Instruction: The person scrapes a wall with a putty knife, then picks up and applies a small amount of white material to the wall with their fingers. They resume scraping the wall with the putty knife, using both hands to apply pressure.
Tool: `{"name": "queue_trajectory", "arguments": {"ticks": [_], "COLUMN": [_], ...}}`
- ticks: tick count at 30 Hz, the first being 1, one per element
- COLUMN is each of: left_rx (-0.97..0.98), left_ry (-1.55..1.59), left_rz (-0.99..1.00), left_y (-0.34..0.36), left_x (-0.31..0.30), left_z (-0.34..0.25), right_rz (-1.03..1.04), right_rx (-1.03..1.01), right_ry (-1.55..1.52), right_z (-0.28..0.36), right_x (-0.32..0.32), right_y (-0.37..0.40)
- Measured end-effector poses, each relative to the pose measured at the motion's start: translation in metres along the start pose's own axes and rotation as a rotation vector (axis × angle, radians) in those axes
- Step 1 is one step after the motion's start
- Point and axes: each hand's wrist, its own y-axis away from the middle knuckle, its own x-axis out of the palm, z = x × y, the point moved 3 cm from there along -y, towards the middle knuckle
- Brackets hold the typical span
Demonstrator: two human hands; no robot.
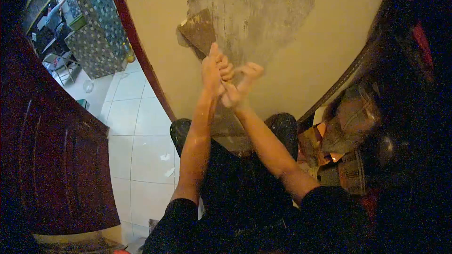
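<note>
My left hand [216,71] is wrapped round a wide-bladed scraper [200,32], its thumb stretched up toward the blade. The broad, stained blade lies against the wall [160,0], at the left edge of a rough grey patch [254,9] where the coating is off. Close against the left hand, lower and to its right, is my right hand [242,84], with curled fingers somewhat blurred. The scraper's handle is hidden by the hands, so what the right hand grips does not show.
A dark red door [61,164] stands at left. White floor tiles [146,155] carry a few pale scraps. Through the doorway are a mosaic-tiled pillar [92,42], a folding chair [63,68] and a person [55,19]. Cardboard boxes and bags [325,136] crowd the right side.
</note>
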Motion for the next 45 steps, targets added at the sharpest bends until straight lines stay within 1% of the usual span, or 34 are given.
{"name": "queue_trajectory", "arguments": {"ticks": [2, 3, 4, 5, 6, 7, 8, 9, 10, 12, 13, 14, 16, 18, 20, 22, 24, 25, 31, 34, 36, 37, 39, 40, 42, 43, 45], "left_rx": [-0.013, -0.025, -0.023, -0.035, -0.053, -0.06, 0.0, 0.067, 0.074, 0.037, 0.038, 0.022, 0.009, -0.036, -0.031, -0.029, -0.037, -0.04, 0.019, 0.011, -0.016, -0.012, 0.136, 0.137, 0.163, 0.167, 0.126], "left_ry": [0.033, 0.07, 0.074, 0.015, -0.05, -0.055, -0.1, -0.144, -0.148, 0.005, 0.007, 0.032, 0.057, 0.113, 0.095, 0.074, 0.145, 0.144, 0.083, 0.186, 0.144, 0.142, -0.002, -0.001, -0.014, -0.013, 0.053], "left_rz": [0.017, 0.038, 0.041, -0.034, -0.11, -0.104, -0.122, -0.142, -0.14, -0.051, -0.049, -0.043, -0.038, -0.013, -0.03, -0.044, 0.034, 0.036, 0.007, -0.021, -0.14, -0.137, -0.218, -0.215, -0.112, -0.113, -0.127], "left_y": [0.0, 0.0, -0.004, -0.007, -0.007, -0.005, -0.001, 0.003, 0.002, 0.002, 0.002, 0.004, 0.004, 0.002, 0.003, 0.004, 0.003, 0.003, 0.008, 0.006, 0.001, 0.003, 0.015, 0.014, 0.011, 0.012, 0.013], "left_x": [0.001, 0.002, 0.003, 0.0, -0.002, 0.005, 0.015, 0.02, 0.019, 0.015, 0.014, 0.013, 0.013, 0.014, 0.017, 0.015, 0.011, 0.011, 0.019, 0.018, 0.011, 0.018, 0.032, 0.029, 0.023, 0.024, 0.026], "left_z": [0.005, 0.008, 0.005, 0.001, -0.001, -0.008, -0.021, -0.03, -0.029, -0.012, -0.006, -0.008, -0.001, 0.003, 0.0, 0.001, 0.001, -0.002, -0.009, -0.006, 0.0, -0.002, -0.011, -0.011, -0.007, -0.008, -0.005], "right_rz": [-0.064, -0.061, 0.028, 0.116, 0.111, 0.07, 0.03, -0.018, -0.021, -0.008, 0.052, 0.058, -0.054, -0.043, -0.035, 0.017, 0.018, 0.021, 0.046, 0.075, 0.088, 0.098, 0.094, 0.092, 0.079, 0.068, 0.05], "right_rx": [0.054, 0.055, 0.103, 0.158, 0.167, 0.032, -0.106, -0.062, -0.065, -0.074, -0.049, -0.056, -0.024, -0.011, 0.007, -0.038, -0.047, -0.055, -0.097, -0.063, -0.1, -0.14, -0.132, -0.122, -0.134, -0.142, -0.126], "right_ry": [-0.092, -0.092, -0.022, 0.057, 0.068, 0.044, 0.015, -0.041, -0.048, -0.02, -0.005, -0.003, 0.016, 0.015, 0.016, 0.028, 0.028, 0.029, 0.018, 0.028, 0.068, 0.105, 0.062, 0.023, 0.07, 0.113, 0.093], "right_z": [0.006, 0.007, 0.013, 0.015, 0.01, 0.006, 0.008, 0.013, 0.021, 0.029, 0.017, 0.02, 0.016, 0.009, -0.006, -0.018, -0.02, -0.017, 0.0, -0.002, -0.001, 0.001, 0.005, 0.007, 0.002, 0.002, 0.003], "right_x": [-0.005, -0.002, 0.009, 0.016, 0.021, 0.031, 0.037, 0.034, 0.029, 0.007, -0.005, -0.002, -0.007, -0.005, -0.006, -0.005, -0.005, -0.005, 0.005, 0.006, 0.005, 0.007, 0.008, 0.008, 0.003, 0.001, -0.001], "right_y": [0.006, 0.007, -0.003, -0.007, -0.01, -0.017, -0.025, -0.023, -0.024, -0.022, -0.013, -0.01, -0.006, -0.008, -0.006, -0.004, -0.003, -0.005, -0.013, -0.009, -0.013, -0.016, -0.017, -0.017, -0.014, -0.014, -0.011]}}
